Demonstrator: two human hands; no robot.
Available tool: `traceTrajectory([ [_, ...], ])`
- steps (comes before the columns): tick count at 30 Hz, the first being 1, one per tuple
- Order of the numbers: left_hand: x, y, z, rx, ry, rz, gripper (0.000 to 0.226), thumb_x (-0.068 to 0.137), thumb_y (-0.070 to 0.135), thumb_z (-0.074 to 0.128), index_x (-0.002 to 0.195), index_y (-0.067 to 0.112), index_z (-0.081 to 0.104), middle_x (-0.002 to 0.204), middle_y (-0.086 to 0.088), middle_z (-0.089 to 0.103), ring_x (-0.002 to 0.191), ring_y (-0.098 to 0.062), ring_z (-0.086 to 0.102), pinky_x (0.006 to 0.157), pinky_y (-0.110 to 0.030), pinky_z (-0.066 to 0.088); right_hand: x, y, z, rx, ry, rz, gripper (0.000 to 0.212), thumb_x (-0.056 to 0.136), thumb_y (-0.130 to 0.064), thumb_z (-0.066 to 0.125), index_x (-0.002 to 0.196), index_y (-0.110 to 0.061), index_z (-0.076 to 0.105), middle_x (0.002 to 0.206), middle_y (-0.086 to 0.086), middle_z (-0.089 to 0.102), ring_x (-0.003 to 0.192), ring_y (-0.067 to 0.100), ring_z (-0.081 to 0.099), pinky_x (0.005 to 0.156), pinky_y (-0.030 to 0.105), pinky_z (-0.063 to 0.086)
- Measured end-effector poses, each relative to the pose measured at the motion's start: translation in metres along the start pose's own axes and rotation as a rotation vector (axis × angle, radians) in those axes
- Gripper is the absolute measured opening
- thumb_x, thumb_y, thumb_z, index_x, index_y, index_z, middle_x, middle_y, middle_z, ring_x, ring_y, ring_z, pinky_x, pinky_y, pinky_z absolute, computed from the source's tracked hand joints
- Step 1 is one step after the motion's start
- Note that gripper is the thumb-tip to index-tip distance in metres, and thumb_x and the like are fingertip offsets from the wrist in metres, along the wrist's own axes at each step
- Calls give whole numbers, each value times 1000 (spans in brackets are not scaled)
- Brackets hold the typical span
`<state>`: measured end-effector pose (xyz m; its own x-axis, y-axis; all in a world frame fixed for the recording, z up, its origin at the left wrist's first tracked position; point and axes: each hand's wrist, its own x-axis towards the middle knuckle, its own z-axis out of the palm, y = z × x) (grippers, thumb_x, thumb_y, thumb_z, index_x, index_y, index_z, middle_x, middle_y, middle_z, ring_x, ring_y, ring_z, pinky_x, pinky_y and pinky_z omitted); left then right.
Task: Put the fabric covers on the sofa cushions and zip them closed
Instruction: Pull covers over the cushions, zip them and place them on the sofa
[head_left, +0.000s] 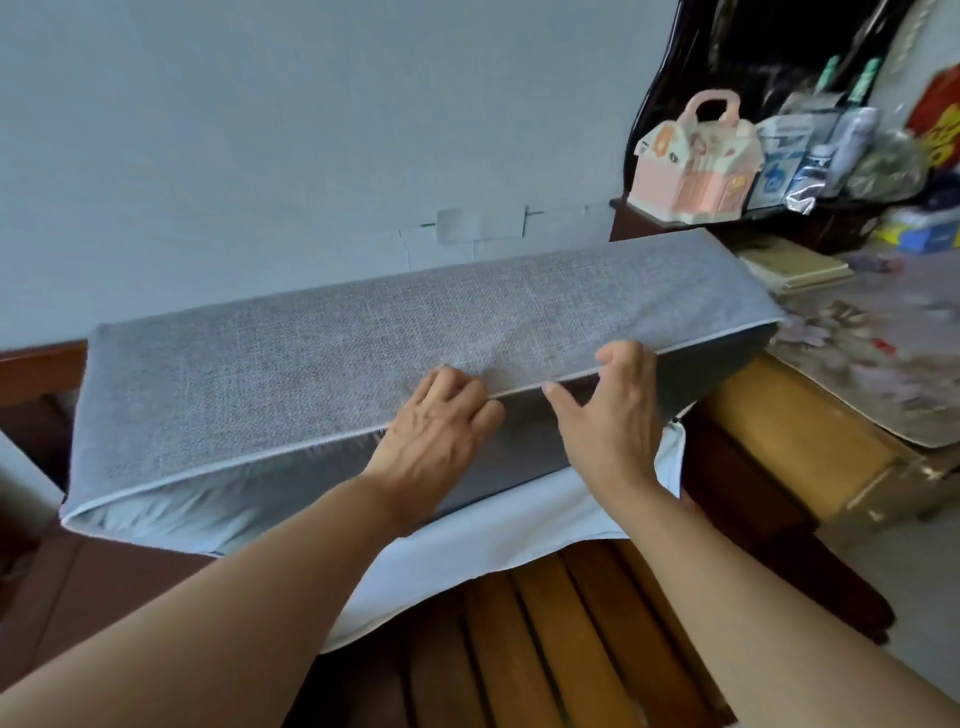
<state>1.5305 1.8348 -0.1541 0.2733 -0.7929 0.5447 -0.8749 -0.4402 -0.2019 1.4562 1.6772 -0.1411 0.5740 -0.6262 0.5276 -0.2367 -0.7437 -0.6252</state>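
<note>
My left hand (441, 410) hides its own fingertips plus a bit of the zipper (332, 441), so can't tell if I'm pinching the pull. The shelf clutter (841, 150) top right is blurry and cut off.

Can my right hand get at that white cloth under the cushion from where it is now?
Probably yes. The right hand rests on the grey cushion's front edge, and the white cloth lies bare just below it, with nothing between them. Only the part under the cushion is covered.
</note>
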Motion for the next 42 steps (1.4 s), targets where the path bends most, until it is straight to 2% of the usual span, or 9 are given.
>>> traceTrajectory([
  [4, 30, -27, -4, -41, 33, -158, 11, 80, 6, 36, 88, 13, 39, 91, -10, 42, 76, -27, 44, 52, -34, 41, 52, 0, 34, -142, -45, -390, 44, 61, -26, 84, 100, -16, 67, 110, 8, 55, 101, 29, 49, 86, 36, 33],
  [6, 45, -45, -4, -7, 17, -299, 16, 77, 11, 51, 88, 14, 40, 94, -8, 40, 75, -29, 49, 46, -30, 37, 77, -2, 51, -32, -112, -510, 32, 64, -16, 80, 95, -12, 71, 106, 7, 61, 96, 31, 55, 85, 36, 36],
  [11, 83, -78, 6, 156, -183, -574, 50, 37, 16, 89, 76, 11, 58, 74, -7, 57, 67, -31, 56, 52, -33, 42, 132, -14, 94, 154, -115, -599, 7, 72, -1, 62, 71, -7, 65, 77, 7, 60, 73, 32, 56, 67, 35, 36],
  [17, 117, -111, 31, 161, -183, -709, 15, 70, -4, 58, 79, 9, 57, 80, -9, 61, 81, -33, 57, 60, -30, 27, 147, -18, 135, 263, -88, -570, 12, 80, -1, 51, 72, -5, 58, 72, 8, 56, 72, 28, 47, 67, 34, 34],
  [22, 124, -139, 41, 240, -144, -527, 31, 42, -4, 73, 56, 12, 51, 52, -2, 52, 52, -26, 51, 48, -23, 24, 162, -21, 152, 286, -61, -607, 14, 78, 9, 56, 69, -3, 57, 70, 10, 55, 74, 19, 38, 65, 24, 28],
  [26, 119, -157, 48, 263, -91, -523, 31, 55, 3, 69, 79, 11, 51, 77, -9, 52, 68, -30, 50, 57, -32, 28, 190, -29, 161, 189, -111, -668, 15, 72, 11, 58, 74, -4, 58, 77, 10, 55, 79, 24, 44, 66, 30, 35],
  [32, 140, -150, 76, 161, -75, -510, 52, 70, 11, 38, 122, 11, 48, 129, -7, 51, 117, -28, 44, 95, -48, 25, 212, 5, 151, -137, -178, -711, 39, 82, -30, 55, 117, -14, 58, 122, 9, 56, 111, 30, 50, 94, 43, 41],
  [39, 194, -122, 104, 220, -240, -408, 90, 52, 39, 78, 130, 10, 43, 129, -11, 50, 117, -30, 42, 93, -52, 36, 234, 60, 140, -354, -92, -672, 64, 77, -27, 72, 135, -15, 49, 141, 10, 48, 131, 30, 42, 106, 51, 32],
  [42, 218, -101, 124, 267, -211, -367, 87, 59, 27, 78, 132, 7, 36, 132, -15, 49, 119, -33, 44, 90, -50, 40, 251, 89, 129, -373, -102, -570, 71, 77, -39, 69, 139, -16, 44, 144, 11, 43, 134, 31, 36, 106, 52, 30],
])
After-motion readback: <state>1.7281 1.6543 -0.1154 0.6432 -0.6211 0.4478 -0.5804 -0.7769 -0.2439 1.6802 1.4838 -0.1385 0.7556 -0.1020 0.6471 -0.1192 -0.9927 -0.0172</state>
